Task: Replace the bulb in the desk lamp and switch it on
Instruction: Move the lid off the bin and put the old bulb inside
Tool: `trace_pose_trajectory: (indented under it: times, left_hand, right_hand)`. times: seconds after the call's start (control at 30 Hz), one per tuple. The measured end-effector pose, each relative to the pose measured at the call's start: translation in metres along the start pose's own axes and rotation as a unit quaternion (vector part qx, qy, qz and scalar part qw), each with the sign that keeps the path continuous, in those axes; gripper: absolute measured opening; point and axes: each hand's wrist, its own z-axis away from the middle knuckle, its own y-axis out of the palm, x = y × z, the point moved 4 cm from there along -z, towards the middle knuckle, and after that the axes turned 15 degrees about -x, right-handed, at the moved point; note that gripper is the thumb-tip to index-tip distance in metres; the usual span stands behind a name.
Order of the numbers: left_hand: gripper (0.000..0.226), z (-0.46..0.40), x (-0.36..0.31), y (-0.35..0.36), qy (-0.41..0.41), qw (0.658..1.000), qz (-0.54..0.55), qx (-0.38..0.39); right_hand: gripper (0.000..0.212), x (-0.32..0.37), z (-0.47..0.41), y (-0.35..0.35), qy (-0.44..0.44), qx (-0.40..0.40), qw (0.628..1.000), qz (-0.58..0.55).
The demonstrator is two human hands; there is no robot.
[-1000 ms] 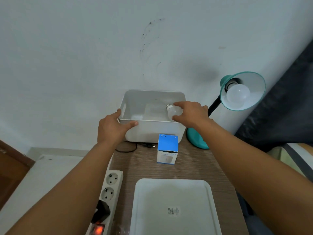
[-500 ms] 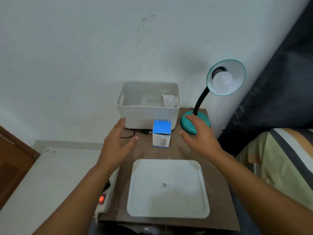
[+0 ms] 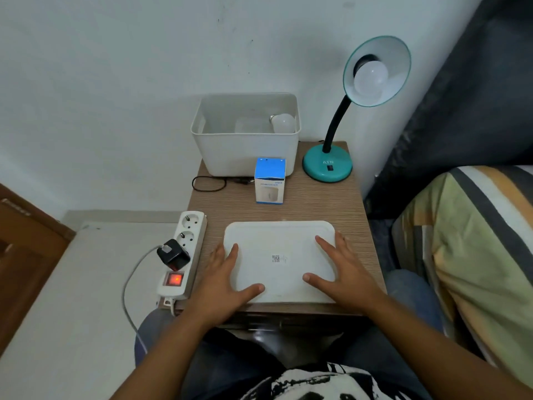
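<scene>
A teal desk lamp [image 3: 328, 166] stands at the table's back right, its shade tilted toward me with an unlit white bulb [image 3: 370, 79] screwed in. A second white bulb [image 3: 284, 123] lies inside the white bin [image 3: 245, 151] against the wall. A blue and white bulb box [image 3: 270, 180] stands in front of the bin. My left hand [image 3: 223, 277] rests flat on the left edge of the white lid [image 3: 278, 261], and my right hand [image 3: 339, 269] rests flat on its right edge. Both hands have spread fingers and hold nothing.
A white power strip [image 3: 184, 249] lies along the table's left edge, its red switch lit and a black adapter plugged in. A black cord [image 3: 209, 183] coils beside the bin. A striped pillow [image 3: 473, 246] is at the right, and a low white surface [image 3: 72, 284] sits at the left.
My right hand let go of the bulb in the bin, and my left hand released the bin's rim. Both hands drew back toward me and settled on the white lid.
</scene>
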Motion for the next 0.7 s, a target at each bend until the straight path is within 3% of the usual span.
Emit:
trace_pose_trajectory:
  times: [0.3, 0.7]
  left_hand:
    - [0.147, 0.009, 0.008, 0.006, 0.037, 0.994, -0.098, 0.025]
    - [0.136, 0.015, 0.004, 0.006, -0.001, 0.998, -0.054, -0.012]
  right_hand:
    - [0.109, -0.019, 0.02, 0.012, -0.006, 0.003, 0.992, 0.127]
    - [0.129, -0.016, 0.024, 0.012, -0.041, 0.036, 0.987, 0.153]
